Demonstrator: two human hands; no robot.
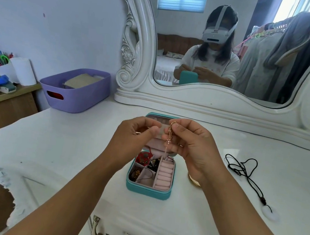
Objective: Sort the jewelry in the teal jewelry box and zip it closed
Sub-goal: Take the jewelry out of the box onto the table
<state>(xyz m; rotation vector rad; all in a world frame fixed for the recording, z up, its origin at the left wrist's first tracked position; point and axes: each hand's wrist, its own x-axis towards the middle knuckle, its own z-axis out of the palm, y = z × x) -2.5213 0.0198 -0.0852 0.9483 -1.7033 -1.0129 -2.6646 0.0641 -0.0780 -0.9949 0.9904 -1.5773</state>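
The teal jewelry box [147,192] lies open on the white dressing table, its lid standing up behind my hands. Its pink inside holds a red piece, dark tangled pieces, a black cord and a row of ring rolls [164,174]. Above the box my right hand [191,151] pinches a thin rose-gold chain [169,137] that dangles down with a small pendant. My left hand [134,136] is raised beside it with curled fingers, pinching at the chain's other end near the thumb tip.
A black cord necklace with a white pendant [247,175] lies on the table at the right. A gold round item [193,180] peeks out under my right wrist. A purple basket [75,89] stands at the back left. The ornate mirror [228,48] rises behind.
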